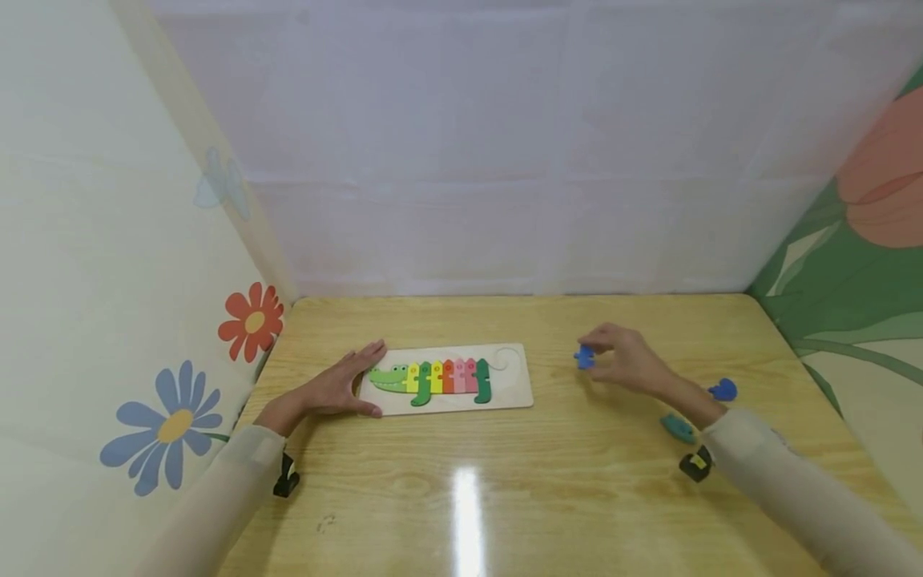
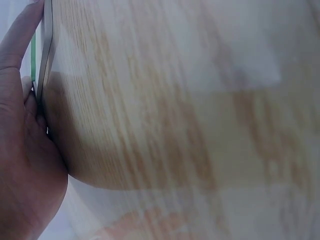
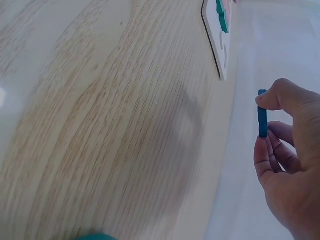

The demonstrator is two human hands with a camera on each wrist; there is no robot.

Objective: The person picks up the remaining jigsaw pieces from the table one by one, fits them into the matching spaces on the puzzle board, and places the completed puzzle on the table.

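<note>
A pale wooden puzzle board (image 1: 513, 385) lies on the table, a crocodile of colourful interlocking pieces (image 1: 449, 377) set in it. The curled tail outline at its right end is bare. My left hand (image 1: 335, 386) rests at the board's left end, thumb at the near corner and fingers at the far one. In the left wrist view, the left hand (image 2: 22, 150) lies along the board's edge. Right of the board, my right hand (image 1: 623, 358) pinches a blue puzzle piece (image 1: 585, 357) above the table. The right wrist view shows that blue piece (image 3: 262, 114) edge-on between thumb and fingers.
A dark blue piece (image 1: 723, 390) and a teal piece (image 1: 678, 428) lie on the table (image 1: 562, 481) by the right forearm. Black wrist devices show below the left sleeve (image 1: 286, 477) and right sleeve (image 1: 695, 463). A white cloth wall (image 1: 461, 160) stands behind the table.
</note>
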